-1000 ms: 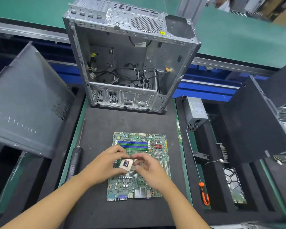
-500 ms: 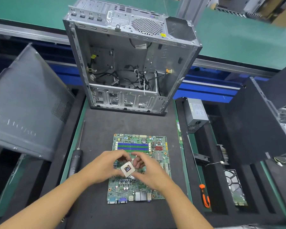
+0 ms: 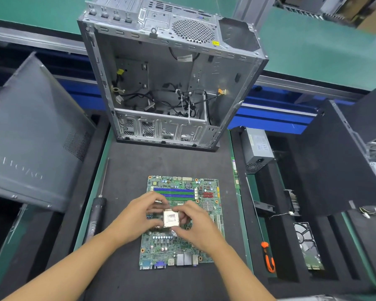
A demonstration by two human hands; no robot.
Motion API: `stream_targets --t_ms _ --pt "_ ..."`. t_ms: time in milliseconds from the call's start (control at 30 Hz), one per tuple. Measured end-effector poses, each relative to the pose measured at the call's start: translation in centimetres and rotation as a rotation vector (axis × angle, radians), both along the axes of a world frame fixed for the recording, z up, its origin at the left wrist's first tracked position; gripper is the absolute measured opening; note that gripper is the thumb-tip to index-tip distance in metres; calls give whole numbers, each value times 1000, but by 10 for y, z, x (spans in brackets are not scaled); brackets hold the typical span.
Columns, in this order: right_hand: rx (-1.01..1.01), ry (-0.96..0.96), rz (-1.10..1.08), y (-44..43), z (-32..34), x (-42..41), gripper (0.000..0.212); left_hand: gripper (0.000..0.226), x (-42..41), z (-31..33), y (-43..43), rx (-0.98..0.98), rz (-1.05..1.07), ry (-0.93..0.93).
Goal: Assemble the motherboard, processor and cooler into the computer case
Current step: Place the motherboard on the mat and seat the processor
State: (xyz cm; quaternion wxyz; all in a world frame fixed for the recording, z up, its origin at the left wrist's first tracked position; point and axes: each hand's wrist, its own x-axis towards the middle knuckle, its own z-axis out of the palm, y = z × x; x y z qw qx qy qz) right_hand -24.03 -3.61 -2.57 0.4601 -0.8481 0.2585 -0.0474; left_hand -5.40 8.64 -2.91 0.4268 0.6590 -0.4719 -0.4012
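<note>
1. Two hands are engaged: the processor (image 3: 171, 218) is pinched at its edges between the left hand (image 3: 139, 220) and the right hand (image 3: 198, 227).
2. It was tilted a second ago and has been turned flat, metal lid up, over the motherboard (image 3: 174, 250); seating is judged near.
3. The motherboard lies on the surface (image 3: 161, 161) before the open computer case (image 3: 172, 83), unmounted.
4. A screwdriver (image 3: 96, 218) lies left and a power supply (image 3: 257, 148) right; the socket is hidden.

Screwdriver (image 3: 96, 218), orange tool (image 3: 268, 258) (pliers, perhaps)
</note>
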Motion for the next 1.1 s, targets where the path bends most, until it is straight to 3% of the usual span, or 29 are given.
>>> stream_targets --t_ms 400,600,1100 --pt "-313 265 -21 6 -11 6 45 56 5 -30 13 177 -65 -638" --pt "-482 314 34 12 -13 6 48 50 0 -42 9 204 -3 -680" --pt "-523 392 19 13 -17 14 44 47 -5 -45 4 276 -4 -689"
